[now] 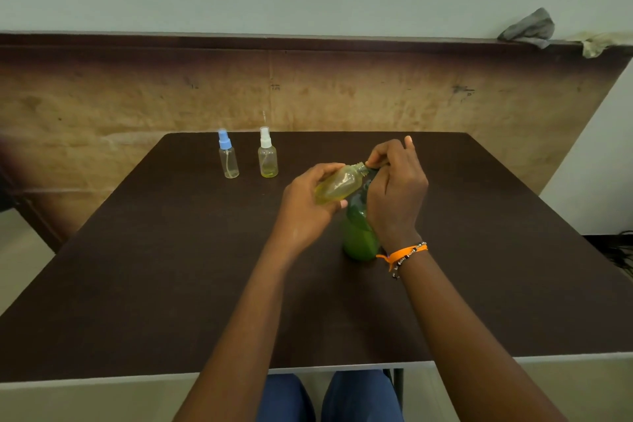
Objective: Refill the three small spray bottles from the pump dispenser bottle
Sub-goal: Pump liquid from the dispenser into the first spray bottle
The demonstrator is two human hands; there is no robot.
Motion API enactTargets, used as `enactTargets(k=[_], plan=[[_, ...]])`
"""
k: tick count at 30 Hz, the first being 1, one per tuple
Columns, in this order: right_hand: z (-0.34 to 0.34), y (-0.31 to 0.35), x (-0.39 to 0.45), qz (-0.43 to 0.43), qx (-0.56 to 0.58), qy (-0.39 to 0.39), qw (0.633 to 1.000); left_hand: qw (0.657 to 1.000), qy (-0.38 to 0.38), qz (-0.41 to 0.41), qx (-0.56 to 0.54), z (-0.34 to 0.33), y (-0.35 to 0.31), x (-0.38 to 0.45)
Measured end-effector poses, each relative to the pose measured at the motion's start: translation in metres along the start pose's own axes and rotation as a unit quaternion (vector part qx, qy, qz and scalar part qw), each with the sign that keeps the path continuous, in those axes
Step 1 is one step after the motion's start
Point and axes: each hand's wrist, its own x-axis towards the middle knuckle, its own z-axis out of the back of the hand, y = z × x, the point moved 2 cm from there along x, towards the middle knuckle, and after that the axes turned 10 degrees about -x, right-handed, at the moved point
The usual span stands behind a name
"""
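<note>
My left hand (306,205) grips a small clear spray bottle (340,183) with its cap off, tilted so its open neck points right at the pump nozzle. Yellow-green liquid lies in it. My right hand (394,188) is curled over the pump head of the green dispenser bottle (359,236), which stands upright on the dark table (171,267); the pump head is mostly hidden by the fingers. At the back of the table stand a spray bottle with a blue cap (227,154), nearly empty, and one with a white cap (268,154) holding a little yellow liquid.
A brown board (102,96) leans behind the table under a ledge, with a grey rag (529,29) on the ledge's right end. Cables (621,250) lie on the floor at the right. My knees in blue trousers (329,397) show below the table's front edge.
</note>
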Motion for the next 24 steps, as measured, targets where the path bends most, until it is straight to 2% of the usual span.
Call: enactTargets(k=[6,14,24], plan=[[-0.007,-0.001,-0.013,0.035,-0.030,-0.037,0.998,1.000,-0.006,-0.001,0.006,-0.001,0.003,0.001],[-0.002,0.004,0.001,0.012,-0.014,-0.002,1.000,1.000,-0.004,0.001,0.016,0.001,-0.004,-0.002],[-0.004,0.000,-0.007,0.057,-0.013,-0.016,0.998,1.000,-0.003,0.002,0.029,0.000,-0.005,-0.006]])
